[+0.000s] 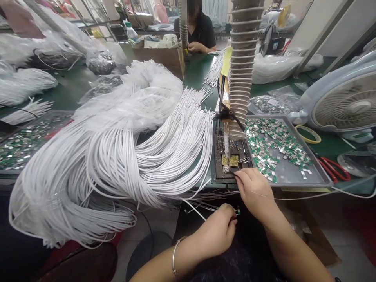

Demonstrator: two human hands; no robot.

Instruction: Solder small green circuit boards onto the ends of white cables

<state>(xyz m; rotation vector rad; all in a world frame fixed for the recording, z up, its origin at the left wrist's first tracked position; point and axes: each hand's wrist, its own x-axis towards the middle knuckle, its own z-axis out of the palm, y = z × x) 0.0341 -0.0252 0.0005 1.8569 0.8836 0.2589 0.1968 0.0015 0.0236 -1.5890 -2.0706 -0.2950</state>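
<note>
My left hand, with a bangle on its wrist, pinches a small green-and-metal part at the bench's front edge. Thin wires run from there toward a huge bundle of white cables on the left. My right hand rests at the front of a dark soldering station and pinches a thin dark tool, whose tip reaches a yellowish sponge. Just right of that hand lies a grey metal tray holding several small green-and-silver parts.
A ribbed fume hose rises behind the station. Right of the tray are a fan, a tape roll and red-handled scissors. A seated co-worker works across the bench. Plastic bags and another parts tray lie left.
</note>
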